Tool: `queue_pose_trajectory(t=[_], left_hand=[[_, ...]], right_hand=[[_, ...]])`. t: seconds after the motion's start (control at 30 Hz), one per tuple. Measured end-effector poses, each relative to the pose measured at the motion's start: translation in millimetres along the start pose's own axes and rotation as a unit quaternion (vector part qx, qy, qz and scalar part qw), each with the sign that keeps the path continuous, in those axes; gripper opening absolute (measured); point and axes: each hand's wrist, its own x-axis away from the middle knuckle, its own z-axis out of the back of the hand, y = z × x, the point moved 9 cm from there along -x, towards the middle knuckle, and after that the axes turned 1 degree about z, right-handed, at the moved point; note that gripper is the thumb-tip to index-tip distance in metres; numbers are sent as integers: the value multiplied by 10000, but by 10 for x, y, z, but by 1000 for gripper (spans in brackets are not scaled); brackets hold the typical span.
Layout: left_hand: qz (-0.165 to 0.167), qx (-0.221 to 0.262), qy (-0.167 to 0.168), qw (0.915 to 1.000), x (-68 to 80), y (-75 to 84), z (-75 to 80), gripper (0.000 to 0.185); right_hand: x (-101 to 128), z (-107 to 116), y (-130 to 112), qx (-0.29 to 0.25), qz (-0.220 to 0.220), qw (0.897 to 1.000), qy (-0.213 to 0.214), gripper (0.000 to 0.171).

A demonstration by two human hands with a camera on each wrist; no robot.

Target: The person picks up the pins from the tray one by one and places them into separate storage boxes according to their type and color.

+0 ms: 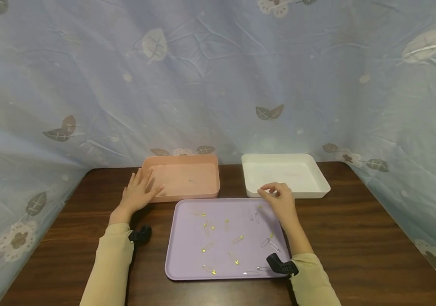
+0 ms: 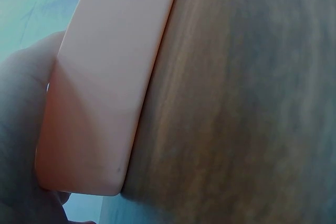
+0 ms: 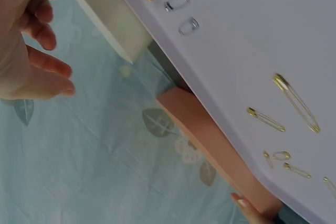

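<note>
My left hand (image 1: 135,196) lies over the left end of the peach tray (image 1: 181,198), fingers straight and spread. In the left wrist view, the hand (image 2: 23,103) sits against that tray's side wall (image 2: 105,77). My right hand (image 1: 282,204) hovers by the near wall of the white tray (image 1: 310,195), above the far right of the lilac tray (image 1: 187,272). Its fingers bend loosely, and the right wrist view shows nothing between thumb and index finger (image 3: 52,65). Gold safety pins (image 3: 296,103) and silver safety pins (image 3: 177,2) lie scattered on the lilac tray.
A small silvery item (image 1: 193,181) lies in the peach tray, too faint to identify. All three trays stand on a dark wooden table (image 1: 355,238). A patterned blue cloth (image 1: 210,85) hangs behind and at both sides.
</note>
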Motion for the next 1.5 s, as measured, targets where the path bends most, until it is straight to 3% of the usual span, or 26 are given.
queue_pose_trajectory(t=[0.27,0.53,0.9,1.17,1.5], left_hand=[[-8,-3,22,10000,-5,14,18,89],[-39,41,35,10000,-3,20,17,88],[-14,56,63,10000,13,8,2,88],[3,-13,70,10000,22,1,5,88],[-25,0,88,10000,20,18,17,88]], right_hand=[[-24,-90,258,-205,-225,9953,-922,24],[-4,-268,419,73,175,9850,-1716,20],[19,-308,456,179,628,9782,-1972,16],[48,-362,365,681,1096,9698,-2071,14],[49,-390,357,934,1132,9674,-2063,13]])
